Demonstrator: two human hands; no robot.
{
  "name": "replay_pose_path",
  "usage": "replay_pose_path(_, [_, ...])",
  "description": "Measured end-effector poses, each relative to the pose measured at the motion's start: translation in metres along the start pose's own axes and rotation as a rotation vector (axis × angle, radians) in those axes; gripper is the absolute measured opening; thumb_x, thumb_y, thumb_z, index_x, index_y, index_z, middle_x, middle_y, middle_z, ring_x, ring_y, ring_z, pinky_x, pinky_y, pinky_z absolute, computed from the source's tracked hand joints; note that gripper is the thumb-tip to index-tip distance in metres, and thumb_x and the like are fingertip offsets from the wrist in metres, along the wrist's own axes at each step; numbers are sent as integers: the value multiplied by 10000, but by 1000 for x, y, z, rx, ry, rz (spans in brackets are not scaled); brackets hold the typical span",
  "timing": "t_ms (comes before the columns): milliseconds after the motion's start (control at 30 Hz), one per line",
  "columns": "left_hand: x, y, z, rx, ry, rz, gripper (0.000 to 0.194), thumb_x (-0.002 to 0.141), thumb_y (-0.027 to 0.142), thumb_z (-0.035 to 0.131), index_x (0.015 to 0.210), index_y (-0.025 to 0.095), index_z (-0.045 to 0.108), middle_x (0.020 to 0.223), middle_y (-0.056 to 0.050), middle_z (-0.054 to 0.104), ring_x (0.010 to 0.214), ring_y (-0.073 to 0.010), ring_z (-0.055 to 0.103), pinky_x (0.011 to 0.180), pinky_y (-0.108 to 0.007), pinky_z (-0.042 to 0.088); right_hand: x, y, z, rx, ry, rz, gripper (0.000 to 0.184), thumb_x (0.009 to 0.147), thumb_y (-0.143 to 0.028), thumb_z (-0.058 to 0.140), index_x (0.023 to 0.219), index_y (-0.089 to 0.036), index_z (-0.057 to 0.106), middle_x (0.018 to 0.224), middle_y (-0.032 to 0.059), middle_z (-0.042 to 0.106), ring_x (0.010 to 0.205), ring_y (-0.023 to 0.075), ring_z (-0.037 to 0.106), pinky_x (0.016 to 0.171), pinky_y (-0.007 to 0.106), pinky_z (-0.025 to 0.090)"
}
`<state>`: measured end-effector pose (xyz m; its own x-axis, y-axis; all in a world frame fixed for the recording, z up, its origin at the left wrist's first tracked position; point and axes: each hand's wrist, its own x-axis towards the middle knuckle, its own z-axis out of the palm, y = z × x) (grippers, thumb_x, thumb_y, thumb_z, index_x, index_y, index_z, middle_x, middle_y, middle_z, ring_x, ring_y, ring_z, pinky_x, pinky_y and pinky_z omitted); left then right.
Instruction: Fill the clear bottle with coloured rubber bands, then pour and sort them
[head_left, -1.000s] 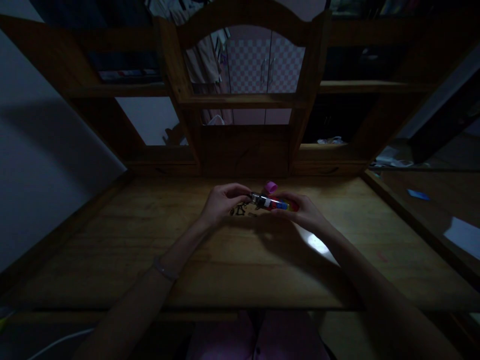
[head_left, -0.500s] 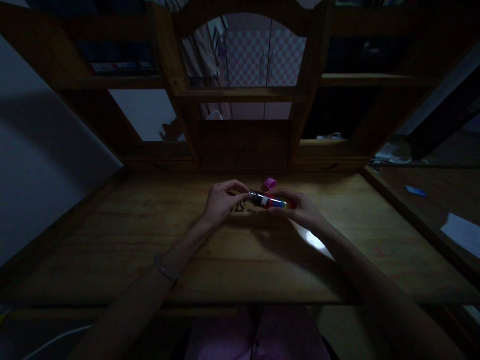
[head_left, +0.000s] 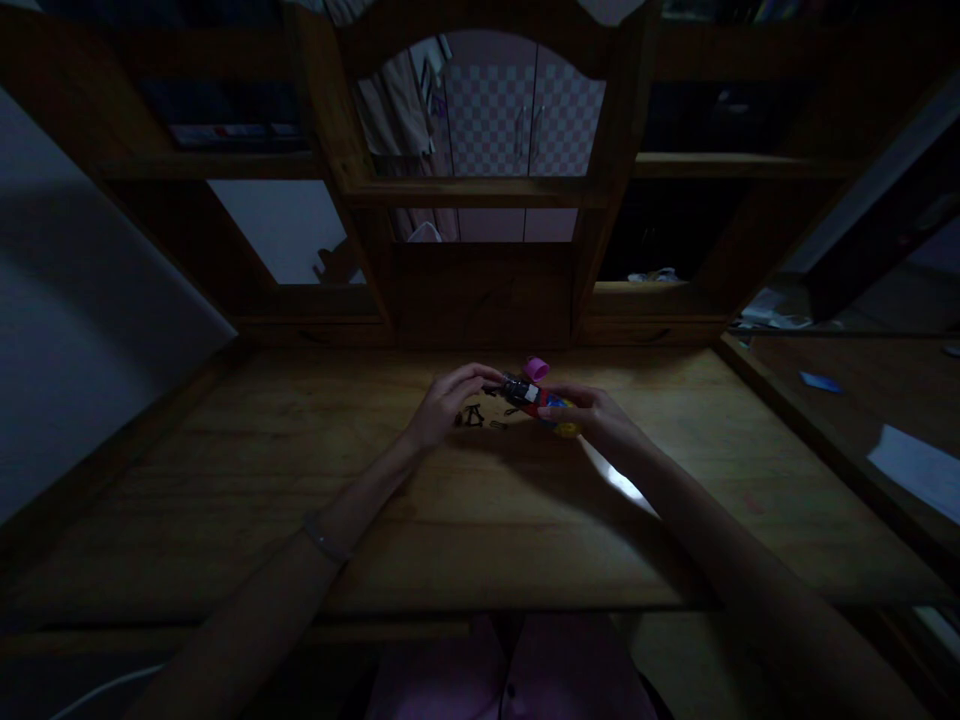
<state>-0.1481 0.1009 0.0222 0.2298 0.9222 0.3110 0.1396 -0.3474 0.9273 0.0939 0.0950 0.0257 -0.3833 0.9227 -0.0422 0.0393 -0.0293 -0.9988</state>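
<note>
My right hand is wrapped round a small bottle with a red, blue and yellow body. The bottle lies tilted above the desk, its clear neck pointing left with dark things inside. At its mouth, the fingers of my left hand are drawn together; what they pinch, if anything, is too dark to make out. Small dark clips, like hairpins, lie scattered on the wood just below the left fingertips. Behind the bottle sits a pink cap.
The wooden desk runs under both hands, backed by a shelf unit with drawers at its foot. On a lower surface to the right are a blue card and white paper.
My right hand has turned the bottle so that its colourful end dips lower and toward me. My left fingers have shifted slightly, stretching along the mouth, and more of the dark clips show.
</note>
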Motion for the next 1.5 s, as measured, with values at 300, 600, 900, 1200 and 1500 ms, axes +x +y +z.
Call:
replay_pose_path(300, [-4, 4, 0, -53, -63, -43, 228, 897, 326, 567, 1077, 198, 625, 1146, -83, 685, 1062, -225, 636, 886, -343, 501, 2, -1, -3, 53, 22, 76, 457, 698, -366, 787, 1124, -220, 712, 1103, 84, 708, 1062, 270, 632, 941, 409, 459])
replay_pose_path(600, [2, -4, 2, -31, 194, -30, 257, 765, 352, 748, 884, 180, 598, 828, -18, 692, 790, -170, 680, 715, -274, 529, -1, -4, 1, 8, -34, 5, 401, 718, -356, 781, 1090, -219, 720, 1134, 65, 699, 1060, 264, 628, 971, 408, 436])
replay_pose_path(900, [-6, 10, -1, 243, 130, 146, 197, 828, 374, 691, 872, 193, 756, 906, -55, 686, 890, -197, 629, 833, -345, 509, -3, -5, 2, -11, -46, -19, 379, 730, -347, 775, 1091, -246, 717, 1150, 47, 694, 1082, 256, 618, 1000, 410, 412])
replay_pose_path(1200, [-11, 10, -1, 261, -12, 321, 369, 966, 330, 402, 1090, 214, 730, 1180, -79, 525, 1108, -243, 496, 1008, -438, 402, -3, -5, 4, 106, -48, -4, 377, 717, -325, 794, 1074, -227, 723, 1092, 59, 700, 1049, 266, 617, 984, 427, 412])
replay_pose_path(1500, [-14, 4, 9, 232, -33, 263, 382, 956, 345, 398, 1082, 217, 735, 1093, -67, 424, 1085, -237, 447, 1037, -415, 367, -5, -6, 6, 66, -55, -26, 380, 712, -319, 786, 1078, -242, 724, 1125, 60, 689, 1064, 263, 607, 979, 424, 403])
